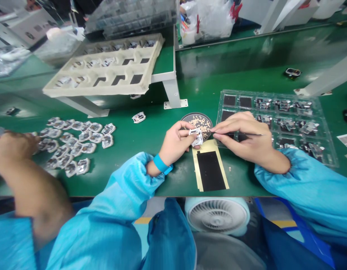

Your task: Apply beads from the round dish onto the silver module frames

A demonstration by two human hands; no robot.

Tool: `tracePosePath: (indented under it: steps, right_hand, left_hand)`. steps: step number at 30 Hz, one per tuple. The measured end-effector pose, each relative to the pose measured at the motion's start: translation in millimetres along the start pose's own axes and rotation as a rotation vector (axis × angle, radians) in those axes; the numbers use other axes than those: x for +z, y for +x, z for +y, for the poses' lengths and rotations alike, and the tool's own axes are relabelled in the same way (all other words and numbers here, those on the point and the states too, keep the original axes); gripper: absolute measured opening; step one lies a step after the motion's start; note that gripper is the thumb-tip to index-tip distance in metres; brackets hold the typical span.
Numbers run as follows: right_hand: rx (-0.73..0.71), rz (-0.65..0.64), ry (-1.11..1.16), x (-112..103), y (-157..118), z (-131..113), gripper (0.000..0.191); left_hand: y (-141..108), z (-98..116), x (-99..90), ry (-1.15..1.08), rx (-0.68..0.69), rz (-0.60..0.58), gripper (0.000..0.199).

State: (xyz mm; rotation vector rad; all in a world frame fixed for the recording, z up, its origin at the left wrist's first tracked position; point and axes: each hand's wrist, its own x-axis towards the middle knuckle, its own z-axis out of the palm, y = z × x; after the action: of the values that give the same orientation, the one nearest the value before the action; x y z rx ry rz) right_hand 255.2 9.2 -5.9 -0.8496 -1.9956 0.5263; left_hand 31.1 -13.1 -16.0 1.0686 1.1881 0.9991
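Between thumb and fingers of my left hand (176, 144) is a small white-framed device part (196, 137). My right hand (243, 137) pinches thin dark tweezers (232, 133), whose tip reaches the device's right side. Just behind the hands lies a round dark dish (194, 115) of small beige and black pieces. Below the device, a yellow sheet (199, 176) carries a black rectangular pad (212, 170). A clear compartment tray (328, 131) with small electronic parts is partly covered by my right hand.
Many white-framed devices (76, 149) lie at the left, beside another person's hand (17, 148). One separate device (138, 117) sits left of centre. A beige tray (102, 80) rests on a raised green shelf with metal legs (172, 93). A fan (217, 215) stands below the table edge.
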Motion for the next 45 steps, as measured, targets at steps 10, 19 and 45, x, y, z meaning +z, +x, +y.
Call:
tracePosePath:
  steps: [10,19,45]
  right_hand:
    - [-0.031,-0.007,-0.016,1,1,1,0.010]
    - [-0.058,-0.021,-0.044,-3,1,-5,0.011]
    - [0.305,-0.232,0.578,-17,16,11,0.033]
  left_hand:
    - [0,-1,-0.3,0.018,0.012,-0.006,0.033]
    - [-2,1,-1.0,-0.003,0.025,-0.013,0.037]
    - [-3,4,-6.4,-0.050,0.077,0.060,0.037]
